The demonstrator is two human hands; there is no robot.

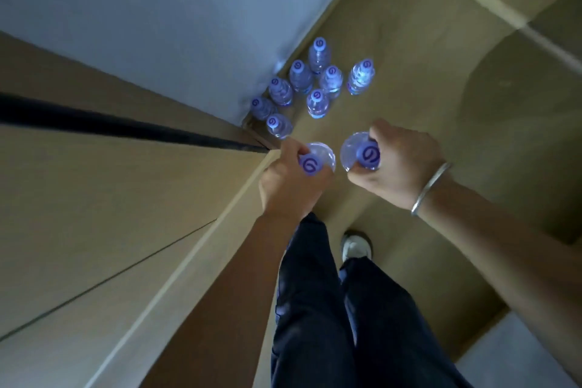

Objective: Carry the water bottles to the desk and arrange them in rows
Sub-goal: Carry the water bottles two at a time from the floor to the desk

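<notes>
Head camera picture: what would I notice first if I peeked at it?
First, the cluster of clear plastic water bottles with purple caps standing on the tan floor in the corner by the pale wall. Nearer the camera, the left hand grips one clear purple-capped bottle near its top, and the right hand, with a silver bangle on its wrist, grips another clear purple-capped bottle.

We see each hand, left hand [291, 179] and right hand [400, 161], gripping a water bottle above eight bottles [318, 102] on the floor [425, 57].
</notes>
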